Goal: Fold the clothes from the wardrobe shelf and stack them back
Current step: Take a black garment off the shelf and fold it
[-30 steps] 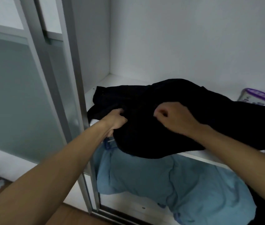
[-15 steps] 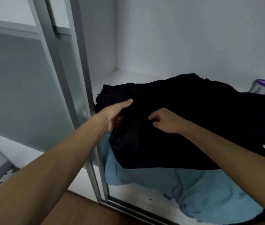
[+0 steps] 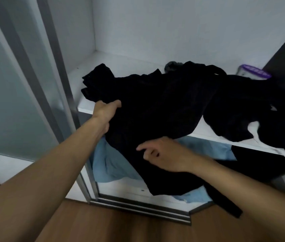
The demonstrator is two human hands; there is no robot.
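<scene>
Black garment (image 3: pixel 155 102): crumpled across the wardrobe shelf (image 3: pixel 120 65), one part hanging over the front edge.
Left hand (image 3: pixel 106 111): fingers curled round the fabric at the shelf edge.
Right hand (image 3: pixel 166 154): on the hanging part, forefinger extended; whether it pinches the fabric cannot be told.
Blue cloth (image 3: pixel 110 165): below the shelf.
Purple-lidded container (image 3: pixel 255 74): shelf, far right.

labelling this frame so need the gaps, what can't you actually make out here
Head view only.
- Left hand: fingertips buried in the black garment it grips.
- Right hand: whether it pinches fabric, hidden by curled fingers.
- Purple-lidded container: lower part behind the garment, label blurred.
- Blue cloth: mostly covered by the hanging garment.
</scene>
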